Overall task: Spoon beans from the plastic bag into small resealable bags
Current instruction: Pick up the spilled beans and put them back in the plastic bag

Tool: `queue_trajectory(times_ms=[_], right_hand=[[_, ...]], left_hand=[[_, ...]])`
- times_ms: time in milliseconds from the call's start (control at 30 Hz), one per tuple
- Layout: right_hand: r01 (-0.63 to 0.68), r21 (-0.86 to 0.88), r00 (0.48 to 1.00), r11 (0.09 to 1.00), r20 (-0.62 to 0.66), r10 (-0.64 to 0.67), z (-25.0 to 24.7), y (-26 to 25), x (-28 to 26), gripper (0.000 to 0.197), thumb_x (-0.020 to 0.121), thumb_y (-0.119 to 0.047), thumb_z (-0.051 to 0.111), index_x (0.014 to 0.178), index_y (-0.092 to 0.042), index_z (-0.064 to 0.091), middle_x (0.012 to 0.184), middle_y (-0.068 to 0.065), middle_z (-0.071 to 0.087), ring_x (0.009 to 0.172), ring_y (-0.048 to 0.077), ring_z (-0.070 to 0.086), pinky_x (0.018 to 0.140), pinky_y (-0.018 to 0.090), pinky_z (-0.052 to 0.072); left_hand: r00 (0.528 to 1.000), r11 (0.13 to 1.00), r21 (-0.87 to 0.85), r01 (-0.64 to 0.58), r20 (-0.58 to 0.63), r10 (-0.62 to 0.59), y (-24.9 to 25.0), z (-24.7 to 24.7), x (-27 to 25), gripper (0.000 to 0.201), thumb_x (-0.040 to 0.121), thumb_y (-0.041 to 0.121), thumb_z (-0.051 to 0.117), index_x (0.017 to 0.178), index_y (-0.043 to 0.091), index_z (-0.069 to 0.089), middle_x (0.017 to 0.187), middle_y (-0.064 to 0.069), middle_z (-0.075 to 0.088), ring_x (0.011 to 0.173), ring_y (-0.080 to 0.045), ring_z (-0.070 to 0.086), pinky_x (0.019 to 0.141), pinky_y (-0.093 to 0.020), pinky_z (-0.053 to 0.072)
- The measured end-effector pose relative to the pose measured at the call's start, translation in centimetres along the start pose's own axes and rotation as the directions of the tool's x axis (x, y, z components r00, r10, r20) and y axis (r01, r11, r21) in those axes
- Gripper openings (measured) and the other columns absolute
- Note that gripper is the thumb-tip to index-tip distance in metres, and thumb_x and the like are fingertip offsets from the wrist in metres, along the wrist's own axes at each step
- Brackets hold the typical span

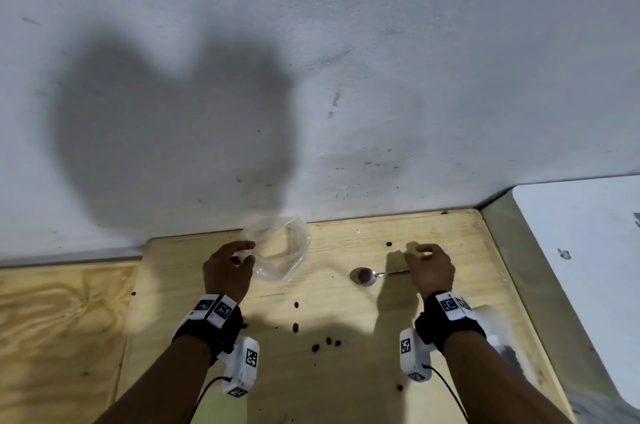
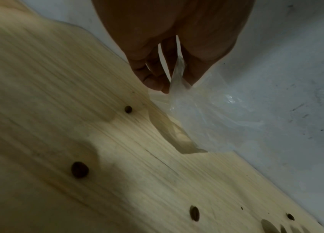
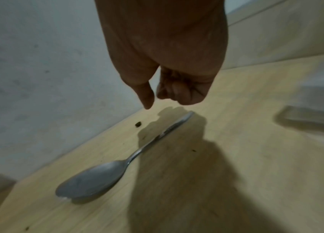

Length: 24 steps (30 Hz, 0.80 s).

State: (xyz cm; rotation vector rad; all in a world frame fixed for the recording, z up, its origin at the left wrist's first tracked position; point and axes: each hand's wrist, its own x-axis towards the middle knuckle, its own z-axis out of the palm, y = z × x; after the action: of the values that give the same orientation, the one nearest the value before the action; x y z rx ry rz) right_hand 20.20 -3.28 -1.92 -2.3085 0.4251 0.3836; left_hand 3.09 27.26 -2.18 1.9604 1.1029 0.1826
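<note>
My left hand (image 1: 242,252) pinches the rim of a clear small resealable bag (image 1: 284,250) between thumb and fingers, and the bag rests on the wooden table by the wall. In the left wrist view the same left hand (image 2: 174,85) holds the bag (image 2: 216,113), which looks empty. A metal spoon (image 1: 362,276) lies flat on the table, its bowl pointing left. My right hand (image 1: 420,252) hovers just above the handle end with its fingers curled, not touching it. In the right wrist view the spoon (image 3: 97,178) lies free and empty below that hand (image 3: 157,97).
Several loose brown beans (image 1: 327,342) lie scattered on the table (image 1: 346,389). A plastic bag with dark beans (image 1: 509,351) sits at the right, partly hidden by my right forearm. A grey wall (image 1: 311,77) bounds the far edge. A white surface (image 1: 588,250) stands to the right.
</note>
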Motion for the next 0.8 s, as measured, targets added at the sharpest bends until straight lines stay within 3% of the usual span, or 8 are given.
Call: queue_trajectory(times_ms=[133,167,233,300,467,667,733,800], right_hand=[[0.168,-0.19,0.982,0.967,0.113,-0.148,2.4,-4.1,-0.3,0.005,0.086,-0.027,0.061,0.088,-0.026,0.066,0.088,0.001,0.065,0.085,0.024,0.06,0.076,0.025,0.042],[0.181,-0.239,0.981,0.954,0.114,-0.158,3.0,-4.6,0.0,0.016,0.088,-0.034,0.056,0.087,-0.024,0.068,0.088,0.001,0.068,0.085,0.026,0.063,0.075,0.024,0.043],[0.196,-0.381,0.979,0.904,0.118,-0.163,3.8,-5.1,0.3,0.038,0.087,-0.043,0.045,0.072,-0.016,0.067,0.076,-0.002,0.071,0.073,0.025,0.065,0.067,0.022,0.043],[0.236,-0.493,0.971,0.838,0.143,-0.19,3.7,-5.7,0.0,0.037,0.081,-0.041,0.048,0.064,-0.013,0.064,0.061,-0.002,0.066,0.062,0.023,0.063,0.06,0.019,0.041],[0.24,-0.474,0.967,0.847,0.194,-0.165,2.7,-7.1,-0.9,0.022,0.089,-0.019,0.061,0.087,-0.001,0.074,0.09,0.019,0.073,0.087,0.035,0.066,0.072,0.024,0.04],[0.225,-0.322,0.966,0.92,0.199,-0.166,2.7,-5.8,0.0,0.023,0.088,-0.018,0.06,0.066,-0.015,0.061,0.081,0.011,0.067,0.071,0.024,0.058,0.076,0.028,0.046],[0.145,-0.029,0.968,0.989,0.213,-0.136,2.2,-4.3,0.3,0.01,0.085,-0.012,0.067,0.077,-0.015,0.072,0.085,0.011,0.072,0.076,0.028,0.066,0.078,0.039,0.058],[0.014,0.274,0.969,0.962,0.235,-0.081,1.2,-2.9,0.1,0.015,0.09,-0.002,0.06,0.084,-0.009,0.072,0.083,0.014,0.07,0.066,0.026,0.062,0.063,0.037,0.059]], left_hand=[[1.0,0.998,-0.061,0.019,0.005,-0.019,-1.3,-0.6,0.4,0.024,0.083,0.008,0.07,0.094,0.028,0.073,0.094,-0.001,0.07,0.073,-0.022,0.067,0.074,-0.036,0.058],[1.0,0.998,-0.067,0.023,0.002,-0.023,-1.5,-0.8,0.4,0.023,0.083,0.007,0.07,0.094,0.028,0.073,0.094,-0.002,0.07,0.073,-0.023,0.067,0.074,-0.039,0.059],[1.0,0.998,-0.059,0.022,-0.004,-0.023,-1.7,-1.1,0.5,0.022,0.083,0.007,0.07,0.097,0.025,0.074,0.094,0.0,0.069,0.076,-0.021,0.066,0.076,-0.034,0.057],[1.0,0.999,-0.047,0.009,-0.008,-0.009,-1.6,-1.3,0.5,0.021,0.084,0.007,0.069,0.098,0.022,0.074,0.095,0.004,0.067,0.078,-0.016,0.063,0.076,-0.025,0.05],[1.0,0.994,-0.11,0.013,-0.018,-0.015,-1.8,-1.3,0.6,0.022,0.081,0.006,0.07,0.092,0.024,0.075,0.097,0.003,0.072,0.076,-0.013,0.065,0.075,-0.03,0.056],[0.999,0.994,-0.109,0.031,-0.039,-0.036,-1.9,-1.4,0.4,0.011,0.076,0.018,0.078,0.082,0.025,0.072,0.085,0.005,0.07,0.073,-0.015,0.063,0.069,-0.027,0.051],[0.999,0.997,-0.079,0.02,-0.045,-0.024,-1.9,-1.5,0.2,0.014,0.079,0.013,0.076,0.085,0.025,0.071,0.089,0.004,0.07,0.072,-0.014,0.06,0.069,-0.022,0.044],[0.999,0.997,-0.071,-0.003,-0.044,0.0,-1.9,-1.6,0.0,0.021,0.081,0.007,0.07,0.091,0.025,0.072,0.094,0.004,0.069,0.069,-0.012,0.058,0.069,-0.02,0.042]])
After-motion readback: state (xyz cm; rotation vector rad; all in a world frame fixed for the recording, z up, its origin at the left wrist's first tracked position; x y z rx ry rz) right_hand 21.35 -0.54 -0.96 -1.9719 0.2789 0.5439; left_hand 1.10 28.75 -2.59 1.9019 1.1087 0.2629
